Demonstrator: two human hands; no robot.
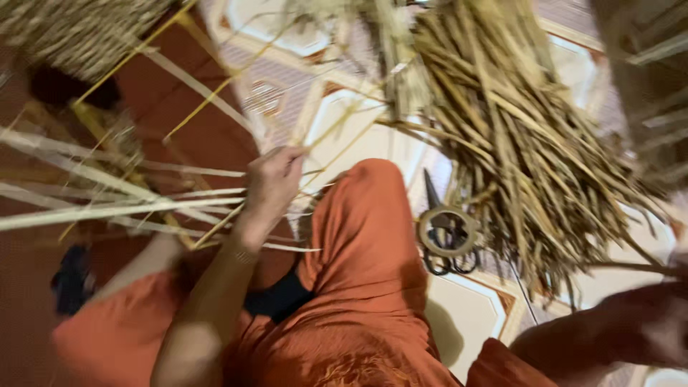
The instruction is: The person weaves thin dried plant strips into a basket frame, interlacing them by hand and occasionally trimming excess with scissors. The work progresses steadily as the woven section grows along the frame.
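Straw fills most of the view: a thick, shaggy bundle of dried reed stalks point(516, 143) hangs down on the right, its flat tan blades splaying out at the lower end in ragged, fibrous tips. The person's left hand point(272, 183) is curled shut around a few long pale strips point(122, 208), flat and ribbon-like, which fan out leftward from the grip over the dark red floor point(201, 115). Thin yellow strands point(208, 97) cross above them at slanting angles, stiffer and narrower than the pale strips. The left forearm runs down from the hand toward the bottom edge.

The right hand is not clearly seen; only a blurred forearm point(609, 337) enters at the lower right corner, and whether its hand is spread or closed cannot be told.

Orange cloth point(365, 251), soft and finely creased, covers the person's raised knee in the middle of the frame, just right of the left hand. Beside the knee, on a patterned mat point(466, 315) with cream panels and brown borders, lies a pair of scissors point(446, 233) with dark blades and looped handles, partly under the bundle's tips. A woven, coarse-textured piece point(79, 32) shows at the upper left corner.
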